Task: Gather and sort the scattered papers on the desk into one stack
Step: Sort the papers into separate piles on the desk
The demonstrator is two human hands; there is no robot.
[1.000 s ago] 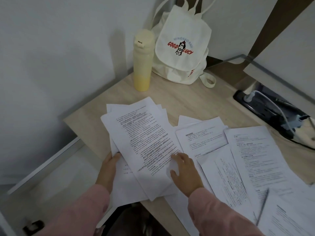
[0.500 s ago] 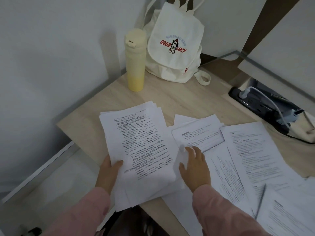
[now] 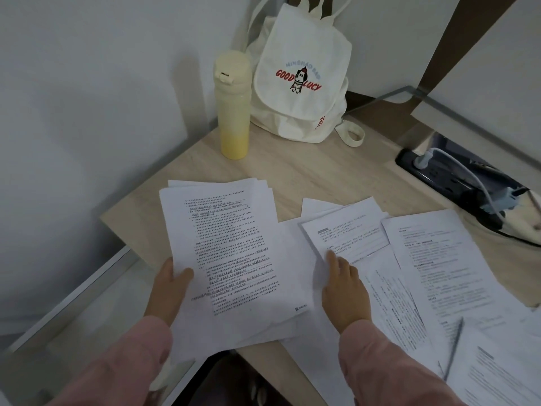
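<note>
A stack of printed papers point(image 3: 231, 250) lies at the desk's near left corner, its near edge hanging past the desk edge. My left hand point(image 3: 168, 287) grips the stack's left edge, thumb on top. My right hand point(image 3: 342, 284) rests flat to the right of the stack, fingertips touching the corner of a small printed sheet point(image 3: 348, 232). Several more loose sheets point(image 3: 439, 265) overlap across the right of the wooden desk point(image 3: 316, 174), some running out of view at the lower right.
A yellow bottle point(image 3: 232, 104) stands at the back of the desk beside a white canvas backpack point(image 3: 301, 77) leaning in the corner. A black power strip point(image 3: 439, 177) with a white cable lies at the right. White walls close the left and back.
My right hand has left the stack's lower right and slid forward and right onto the small sheet. The stack has been squared up in my left hand.
</note>
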